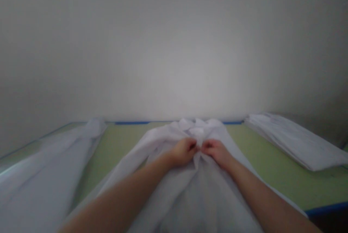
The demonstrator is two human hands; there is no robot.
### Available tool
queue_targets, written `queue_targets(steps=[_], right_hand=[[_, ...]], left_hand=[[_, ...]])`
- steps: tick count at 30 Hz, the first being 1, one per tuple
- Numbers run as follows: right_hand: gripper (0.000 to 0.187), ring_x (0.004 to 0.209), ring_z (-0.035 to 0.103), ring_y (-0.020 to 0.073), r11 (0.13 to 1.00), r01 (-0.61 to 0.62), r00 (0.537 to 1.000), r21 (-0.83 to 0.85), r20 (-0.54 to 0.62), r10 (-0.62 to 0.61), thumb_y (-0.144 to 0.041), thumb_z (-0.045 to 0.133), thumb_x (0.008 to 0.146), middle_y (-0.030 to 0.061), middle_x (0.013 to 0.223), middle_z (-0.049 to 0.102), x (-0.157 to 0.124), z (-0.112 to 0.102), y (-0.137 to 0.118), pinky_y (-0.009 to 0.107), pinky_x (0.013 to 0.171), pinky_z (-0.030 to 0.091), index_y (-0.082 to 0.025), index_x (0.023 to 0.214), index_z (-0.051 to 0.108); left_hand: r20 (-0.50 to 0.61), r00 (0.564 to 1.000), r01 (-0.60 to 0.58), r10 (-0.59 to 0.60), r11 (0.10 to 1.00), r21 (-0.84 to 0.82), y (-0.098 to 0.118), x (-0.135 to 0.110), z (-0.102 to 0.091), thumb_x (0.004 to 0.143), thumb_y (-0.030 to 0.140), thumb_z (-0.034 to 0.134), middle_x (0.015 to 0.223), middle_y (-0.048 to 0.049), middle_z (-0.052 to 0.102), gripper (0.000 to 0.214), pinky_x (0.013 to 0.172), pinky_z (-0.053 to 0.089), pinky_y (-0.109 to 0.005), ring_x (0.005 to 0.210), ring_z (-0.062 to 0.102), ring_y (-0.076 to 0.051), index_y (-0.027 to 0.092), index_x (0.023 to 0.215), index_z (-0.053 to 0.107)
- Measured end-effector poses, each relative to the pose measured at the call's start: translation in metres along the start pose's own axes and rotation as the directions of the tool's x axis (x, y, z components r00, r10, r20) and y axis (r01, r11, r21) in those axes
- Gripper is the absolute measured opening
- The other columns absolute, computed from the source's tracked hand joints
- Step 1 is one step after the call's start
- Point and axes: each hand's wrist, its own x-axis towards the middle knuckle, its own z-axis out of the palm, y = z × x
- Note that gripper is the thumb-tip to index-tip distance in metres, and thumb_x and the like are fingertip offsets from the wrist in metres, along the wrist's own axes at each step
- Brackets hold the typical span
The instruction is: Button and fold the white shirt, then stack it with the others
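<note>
A white garment (174, 189) with a bunched top end lies spread over the table in front of me; it looks like a coat or shirt, though blur hides the details. Near its collar end, my left hand (185, 151) pinches the cloth with curled fingers. Just to the right, almost touching it, my right hand (217, 152) grips the fabric between thumb and fingers. Folds run down from the spot between both hands. Whatever small part sits between the fingertips is too blurred to make out.
Another white garment (54, 175) lies along the left side of the green table (288, 186). A flat stack of folded white cloth (293, 140) rests at the right. Blue edging (133, 122) borders the table, and a pale wall (174, 44) rises behind it.
</note>
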Motion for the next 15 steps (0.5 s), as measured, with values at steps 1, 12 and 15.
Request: queue_targets(steps=[1, 12, 15], right_hand=[[0.021, 0.064, 0.052, 0.0121, 1.000, -0.014, 1.000, 0.021, 0.004, 0.014, -0.036, 0.064, 0.069, -0.0008, 0.067, 0.058, 0.001, -0.001, 0.001, 0.024, 0.064, 0.041, -0.015, 0.070, 0.059], [0.036, 0.086, 0.060, 0.0181, 0.862, 0.106, 0.991, -0.496, -0.016, -0.131, -0.020, 0.064, 0.065, 0.0051, 0.098, 0.067, -0.002, -0.002, -0.006, 0.027, 0.077, 0.043, -0.019, 0.101, 0.062], [0.033, 0.093, 0.059, 0.0208, 0.749, 0.097, 0.994, -0.656, 0.020, -0.111, -0.021, 0.062, 0.065, 0.0057, 0.101, 0.067, -0.005, -0.017, -0.018, 0.029, 0.083, 0.041, -0.019, 0.098, 0.064]], left_hand=[[-0.031, 0.999, -0.022, 0.023, 1.000, 0.021, 0.001, -0.001, 0.001, 0.082, 0.027, 0.046, 0.062, 0.0016, 0.050, 0.021, 0.054, 0.028, -0.023, 0.059, 0.043, -0.011, 0.015, 0.066, 0.051], [-0.127, 0.940, 0.313, -0.318, 0.948, -0.057, -0.018, 0.032, 0.013, 0.085, 0.027, 0.043, 0.075, -0.0093, 0.065, 0.026, 0.066, 0.040, -0.028, 0.075, 0.059, -0.021, 0.012, 0.074, 0.062], [-0.105, 0.910, 0.374, -0.402, 0.903, -0.214, -0.024, 0.052, 0.009, 0.083, 0.026, 0.044, 0.081, -0.0120, 0.068, 0.027, 0.074, 0.043, -0.030, 0.083, 0.061, -0.023, 0.012, 0.076, 0.065]])
